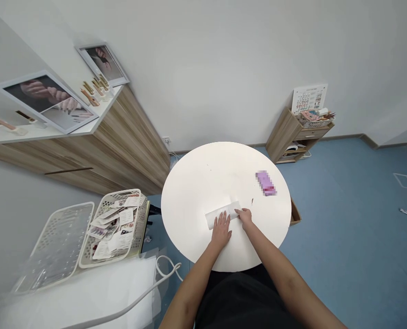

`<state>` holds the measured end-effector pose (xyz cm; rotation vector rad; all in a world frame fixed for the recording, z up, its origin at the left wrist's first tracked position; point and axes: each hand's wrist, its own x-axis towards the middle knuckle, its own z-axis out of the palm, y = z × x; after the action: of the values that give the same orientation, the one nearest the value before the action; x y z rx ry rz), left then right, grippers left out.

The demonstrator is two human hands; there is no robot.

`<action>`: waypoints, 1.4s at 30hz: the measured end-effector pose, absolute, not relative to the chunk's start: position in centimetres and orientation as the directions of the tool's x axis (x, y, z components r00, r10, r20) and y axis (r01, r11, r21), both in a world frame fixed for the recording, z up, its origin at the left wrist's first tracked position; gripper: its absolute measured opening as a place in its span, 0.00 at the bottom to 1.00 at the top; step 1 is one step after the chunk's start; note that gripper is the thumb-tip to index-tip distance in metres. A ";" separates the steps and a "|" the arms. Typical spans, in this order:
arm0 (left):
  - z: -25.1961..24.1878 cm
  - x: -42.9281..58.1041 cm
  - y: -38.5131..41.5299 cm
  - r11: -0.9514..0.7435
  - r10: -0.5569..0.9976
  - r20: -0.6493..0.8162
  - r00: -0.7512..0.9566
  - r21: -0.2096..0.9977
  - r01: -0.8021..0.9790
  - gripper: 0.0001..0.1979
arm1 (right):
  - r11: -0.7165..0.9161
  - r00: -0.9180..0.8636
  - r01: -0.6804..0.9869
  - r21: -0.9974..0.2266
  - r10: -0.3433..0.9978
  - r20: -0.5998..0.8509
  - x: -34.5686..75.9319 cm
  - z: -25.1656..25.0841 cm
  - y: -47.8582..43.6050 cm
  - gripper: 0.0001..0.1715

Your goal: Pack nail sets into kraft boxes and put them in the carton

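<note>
On the round white table (193, 183) a folded strip of white paper (214, 218) lies slightly aslant, its right end the higher one in the picture. My left hand (221, 232) rests flat on the near side of the paper with its fingers stretched and apart. At the paper's right end my right hand (246, 216) pinches the edge between thumb and fingers. A purple item (265, 183), blurred into pixels, lies farther right on the tabletop, apart from both hands.
Left of the table stand a white basket of small cards and packets (117, 224) and another of clear items (62, 237). A pale cable (131, 308) crosses the lower left. A wooden cabinet (128, 132) and a small shelf unit (286, 132) stand by the wall.
</note>
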<state>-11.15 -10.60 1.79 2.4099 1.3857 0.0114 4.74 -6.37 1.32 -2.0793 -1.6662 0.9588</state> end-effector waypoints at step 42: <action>0.9 -12.7 -10.6 -0.312 0.939 0.123 0.321 0.699 0.644 0.16 | 0.277 -0.319 0.806 -0.522 0.948 0.011 1.7 1.8 -9.3 0.31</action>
<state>-12.69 -10.58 0.86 2.0540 1.3911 0.7185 1.70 -9.26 1.81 -1.5988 -2.2320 0.6195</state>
